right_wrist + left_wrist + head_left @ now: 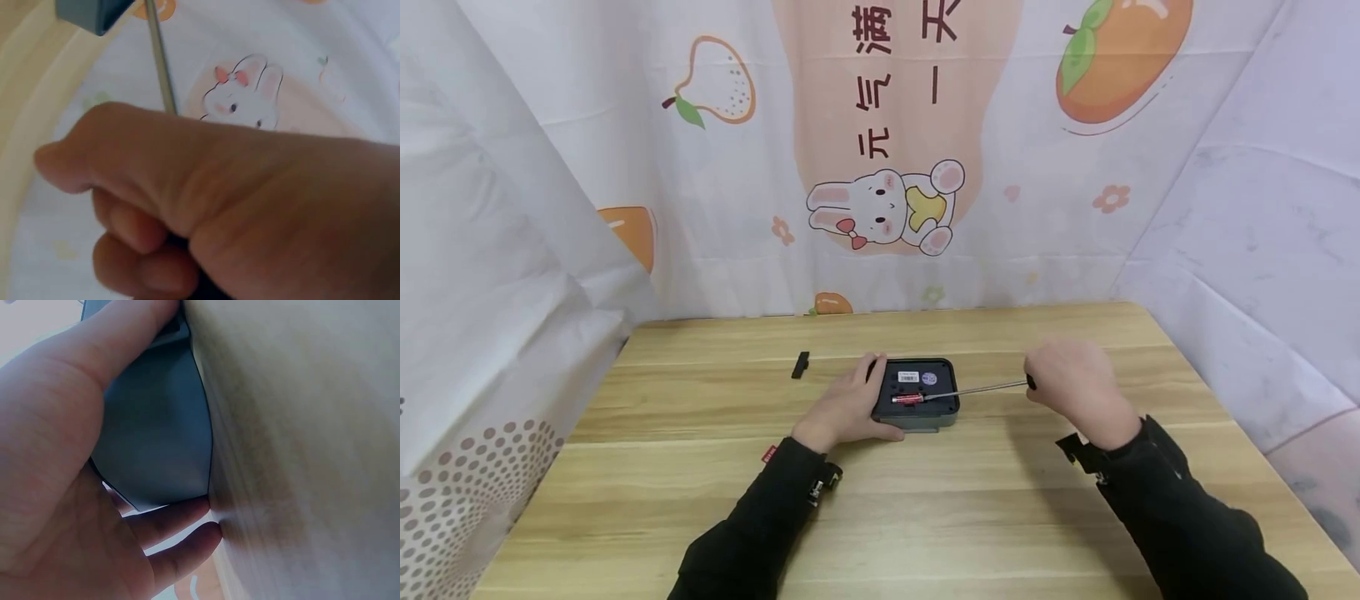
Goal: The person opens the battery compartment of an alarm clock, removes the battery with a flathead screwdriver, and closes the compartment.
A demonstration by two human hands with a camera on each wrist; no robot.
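Observation:
My left hand (847, 406) grips the left end of a dark grey electronic device (936, 365), its thumb on the near side and fingers round the far side. The device's back faces up, with labels and an uncovered battery slot. A red battery (907, 399) lies in that slot. My right hand (1078, 387) holds the dark handle of a screwdriver (992, 387) in a fist. The thin metal shaft points left, and its tip is at the battery's right end. In the left wrist view the device (159, 425) stands against the palm. The right wrist view shows the screwdriver shaft (161, 69) beyond the curled fingers.
A small black battery cover (801, 365) lies on the wooden table (940, 517), left of the device. Behind the table hangs a white printed curtain (730, 208), with more pale cloth at both sides.

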